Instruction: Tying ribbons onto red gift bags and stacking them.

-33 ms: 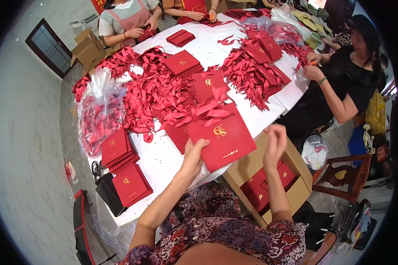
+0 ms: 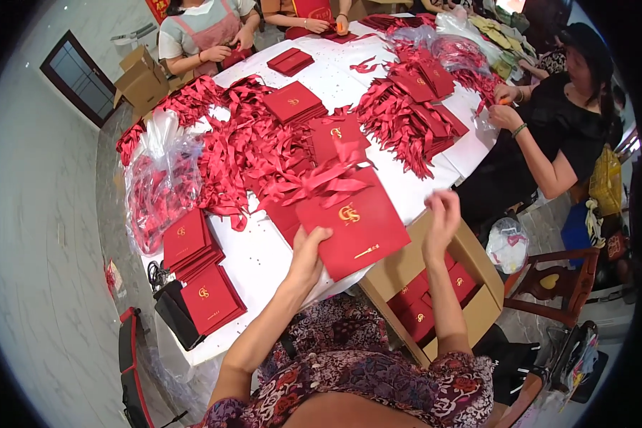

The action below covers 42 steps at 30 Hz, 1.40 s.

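My left hand (image 2: 307, 258) grips a flat red paper gift bag (image 2: 364, 232) by its left edge, the thumb lying on its front. The bag has gold print and a bow of red ribbon (image 2: 335, 182) at its top; it is held up over the table's near edge. My right hand (image 2: 441, 227) is raised to the right of the bag, apart from it, with nothing in it and its fingers loosely bent and a little spread. Below that hand, an open cardboard box (image 2: 486, 314) has several red bags (image 2: 458, 284) inside.
A white-covered table (image 2: 253, 250) carries heaped red ribbons (image 2: 246, 150), stacked red bags (image 2: 210, 299), a black pouch (image 2: 175, 314) and a clear plastic bag (image 2: 160, 185) of ribbon. Co-workers sit at the far side and right. A wooden chair (image 2: 560, 285) stands at right.
The red gift bag and my left hand have shifted slightly left. My right hand has turned a little, its fingers now more spread.
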Available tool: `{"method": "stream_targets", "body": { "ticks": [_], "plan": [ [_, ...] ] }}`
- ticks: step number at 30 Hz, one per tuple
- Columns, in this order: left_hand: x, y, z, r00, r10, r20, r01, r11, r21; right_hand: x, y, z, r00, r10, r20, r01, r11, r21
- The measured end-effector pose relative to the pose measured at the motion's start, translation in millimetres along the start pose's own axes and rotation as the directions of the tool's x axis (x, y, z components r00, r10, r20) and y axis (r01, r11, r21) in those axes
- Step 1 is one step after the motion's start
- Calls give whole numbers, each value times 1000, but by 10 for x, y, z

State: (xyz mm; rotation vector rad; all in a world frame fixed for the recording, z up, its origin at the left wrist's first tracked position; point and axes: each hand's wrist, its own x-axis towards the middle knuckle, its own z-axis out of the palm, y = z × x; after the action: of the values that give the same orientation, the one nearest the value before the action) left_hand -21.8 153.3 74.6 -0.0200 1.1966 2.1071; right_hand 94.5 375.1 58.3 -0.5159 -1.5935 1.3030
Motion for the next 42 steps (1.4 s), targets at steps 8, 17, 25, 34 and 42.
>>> {"method": "stream_targets", "body": {
  "ticks": [8, 17, 25, 34, 42],
  "plan": [
    [-500, 101, -296, 999, 28, -31, -32, 992, -124, 1032, 1793, 1202, 924, 61, 377, 168, 822, -544],
    [-720, 77, -618, 993, 68, -95, -88, 969, -229, 1385, 1594, 1782, 871, 414, 264, 74, 420, -904],
    [-683, 21, -631, 992, 36, -123, -65, 969, -238, 1546, 1875, 1680, 742, 575, 345, -199, 680, -706],
    [-865, 219, -878, 968, 160, -193, -227, 886, -404, 1544, 1505, 1217, 975, 125, 182, -85, 973, -213],
    [-1137, 653, -1172, 825, 365, -432, -517, 797, -314, 695, 89, 867, 851, 159, 500, -200, 979, 29]
  ]
}}
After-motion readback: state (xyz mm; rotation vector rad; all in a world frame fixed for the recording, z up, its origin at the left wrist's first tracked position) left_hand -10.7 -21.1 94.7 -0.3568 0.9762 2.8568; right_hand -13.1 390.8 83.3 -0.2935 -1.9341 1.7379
